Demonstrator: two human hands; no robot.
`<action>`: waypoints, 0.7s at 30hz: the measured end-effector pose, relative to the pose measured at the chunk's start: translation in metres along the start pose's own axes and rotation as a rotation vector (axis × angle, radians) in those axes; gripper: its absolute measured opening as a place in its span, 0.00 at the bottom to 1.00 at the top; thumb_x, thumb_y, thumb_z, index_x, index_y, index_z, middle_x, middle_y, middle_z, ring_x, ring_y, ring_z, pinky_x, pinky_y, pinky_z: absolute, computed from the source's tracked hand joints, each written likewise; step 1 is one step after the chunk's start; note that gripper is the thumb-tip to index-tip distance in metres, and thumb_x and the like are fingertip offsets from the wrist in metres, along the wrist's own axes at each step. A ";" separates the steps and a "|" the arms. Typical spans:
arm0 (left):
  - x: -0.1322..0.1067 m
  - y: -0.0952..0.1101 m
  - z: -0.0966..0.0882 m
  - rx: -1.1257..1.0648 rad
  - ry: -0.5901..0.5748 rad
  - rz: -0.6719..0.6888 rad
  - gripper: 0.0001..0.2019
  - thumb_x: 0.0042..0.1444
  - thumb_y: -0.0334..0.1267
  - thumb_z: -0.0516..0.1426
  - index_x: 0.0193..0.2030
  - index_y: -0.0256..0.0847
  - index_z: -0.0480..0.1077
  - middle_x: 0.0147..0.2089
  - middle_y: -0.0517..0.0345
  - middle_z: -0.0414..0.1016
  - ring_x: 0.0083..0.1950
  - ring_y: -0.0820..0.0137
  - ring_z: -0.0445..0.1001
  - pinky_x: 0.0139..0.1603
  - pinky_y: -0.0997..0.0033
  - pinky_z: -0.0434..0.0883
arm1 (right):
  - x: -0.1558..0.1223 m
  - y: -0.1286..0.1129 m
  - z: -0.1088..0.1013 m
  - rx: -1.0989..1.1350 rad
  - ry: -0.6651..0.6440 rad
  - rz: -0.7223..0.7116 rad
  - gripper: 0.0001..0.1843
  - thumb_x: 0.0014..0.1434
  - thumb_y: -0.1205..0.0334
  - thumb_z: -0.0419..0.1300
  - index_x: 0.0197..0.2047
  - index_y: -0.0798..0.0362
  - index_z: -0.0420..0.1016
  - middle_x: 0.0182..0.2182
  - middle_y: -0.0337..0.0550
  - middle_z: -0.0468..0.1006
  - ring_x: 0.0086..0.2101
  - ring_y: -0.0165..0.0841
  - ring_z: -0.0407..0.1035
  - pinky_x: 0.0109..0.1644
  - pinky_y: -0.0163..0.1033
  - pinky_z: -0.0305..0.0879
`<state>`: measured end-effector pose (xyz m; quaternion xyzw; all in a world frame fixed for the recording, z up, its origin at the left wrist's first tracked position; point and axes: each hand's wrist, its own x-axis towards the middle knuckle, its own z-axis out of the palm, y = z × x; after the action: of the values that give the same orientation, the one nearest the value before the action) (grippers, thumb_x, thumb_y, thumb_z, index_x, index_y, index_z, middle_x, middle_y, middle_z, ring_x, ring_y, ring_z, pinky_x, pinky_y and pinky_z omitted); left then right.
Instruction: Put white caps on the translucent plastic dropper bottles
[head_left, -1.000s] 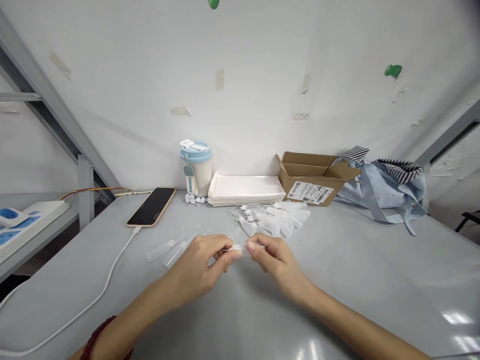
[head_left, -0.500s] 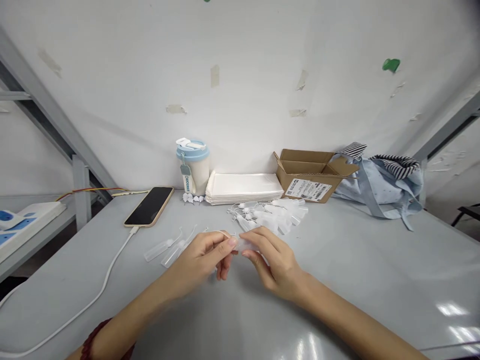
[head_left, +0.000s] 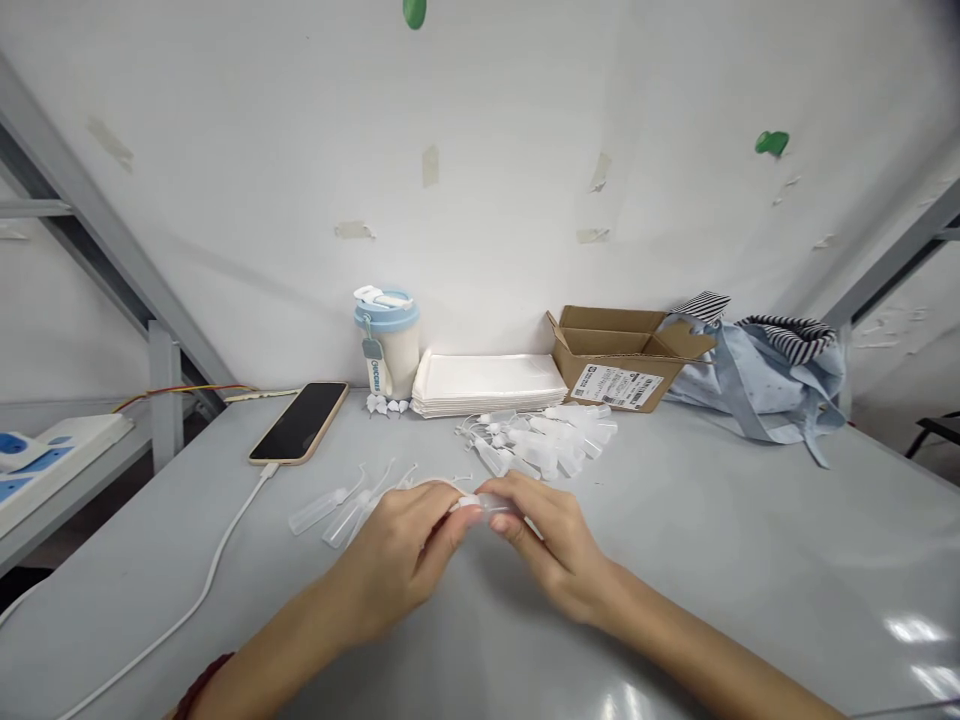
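Note:
Between my hands, over the middle of the table, lies a small translucent plastic bottle (head_left: 495, 503), held sideways. My right hand (head_left: 559, 545) pinches its body between thumb and fingers. At the bottle's left end, my left hand (head_left: 394, 550) is closed on the white cap (head_left: 469, 500); a thin whitish strand curves over these fingers. Whether the cap is fully on cannot be made out. Several similar bottles with thin curved tips (head_left: 319, 510) lie left of my left hand, partly hidden by it. Beyond my hands is a pile of similar bottles (head_left: 551, 440).
Small white caps (head_left: 386, 405) sit before a blue-lidded cup (head_left: 394, 345). A stack of white packets (head_left: 491, 380), an open cardboard box (head_left: 611, 355) and a light blue bag (head_left: 765, 390) line the wall. At left are a phone (head_left: 300, 422), its white cable (head_left: 210, 575) and a power strip (head_left: 64, 450).
My left fingers have shifted from beside the bottle's end to close around the cap, and the bottle shows more clearly. The whole scene sits slightly lower in view.

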<state>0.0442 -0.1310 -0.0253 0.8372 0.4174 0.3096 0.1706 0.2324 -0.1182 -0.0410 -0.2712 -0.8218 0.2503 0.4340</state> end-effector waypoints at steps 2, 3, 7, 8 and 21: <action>-0.002 -0.004 0.001 0.120 0.011 0.095 0.13 0.64 0.34 0.45 0.26 0.41 0.57 0.23 0.63 0.61 0.23 0.74 0.58 0.25 0.73 0.56 | 0.002 -0.002 -0.003 0.124 -0.069 0.165 0.10 0.65 0.61 0.49 0.40 0.53 0.71 0.25 0.38 0.67 0.27 0.29 0.61 0.34 0.36 0.60; -0.003 -0.006 0.002 0.158 0.004 0.120 0.13 0.64 0.34 0.45 0.27 0.41 0.57 0.23 0.63 0.60 0.23 0.74 0.57 0.25 0.73 0.55 | 0.004 -0.002 -0.004 0.198 -0.105 0.248 0.12 0.65 0.59 0.49 0.38 0.54 0.71 0.23 0.36 0.65 0.25 0.28 0.60 0.32 0.35 0.59; -0.003 -0.011 0.004 0.235 -0.034 0.130 0.14 0.65 0.36 0.43 0.28 0.41 0.57 0.24 0.63 0.60 0.22 0.74 0.56 0.24 0.72 0.53 | 0.008 0.000 -0.005 0.441 -0.222 0.504 0.17 0.62 0.51 0.51 0.35 0.55 0.72 0.20 0.33 0.57 0.21 0.26 0.54 0.24 0.33 0.52; -0.002 -0.012 0.003 0.235 -0.047 0.110 0.14 0.65 0.36 0.43 0.28 0.41 0.58 0.24 0.63 0.61 0.22 0.74 0.56 0.24 0.72 0.53 | 0.008 0.002 -0.005 0.446 -0.229 0.525 0.17 0.62 0.50 0.51 0.36 0.56 0.72 0.20 0.33 0.57 0.20 0.26 0.54 0.23 0.32 0.51; 0.023 -0.117 -0.070 0.424 0.079 -0.331 0.16 0.58 0.41 0.45 0.29 0.38 0.69 0.27 0.53 0.75 0.28 0.64 0.71 0.33 0.67 0.65 | 0.021 0.062 -0.040 -0.533 0.351 0.202 0.15 0.61 0.57 0.52 0.45 0.57 0.73 0.35 0.49 0.77 0.35 0.40 0.68 0.38 0.43 0.65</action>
<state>-0.0613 -0.0413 -0.0281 0.7618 0.6104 0.2157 0.0233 0.2707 -0.0520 -0.0488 -0.4944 -0.7399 0.0176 0.4558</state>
